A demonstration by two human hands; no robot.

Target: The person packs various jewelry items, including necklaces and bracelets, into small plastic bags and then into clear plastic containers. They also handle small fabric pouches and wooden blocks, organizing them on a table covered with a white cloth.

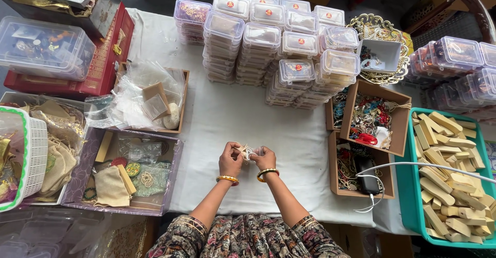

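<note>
My left hand (230, 158) and my right hand (265, 158) meet over the white tablecloth (243, 118), fingertips pinched together on a small pale item (247, 152) with a bit of card and something shiny; what it is exactly is too small to tell. Both wrists wear gold bangles. The hands hover just above the cloth near the table's front edge.
Stacks of clear lidded plastic boxes (268, 36) fill the back. Cardboard boxes of jewellery (369, 116) stand right, beside a teal tray of wooden blocks (449, 175). A purple-edged box with pouches (124, 173), a box of plastic bags (150, 100) and a white basket (23, 154) lie left.
</note>
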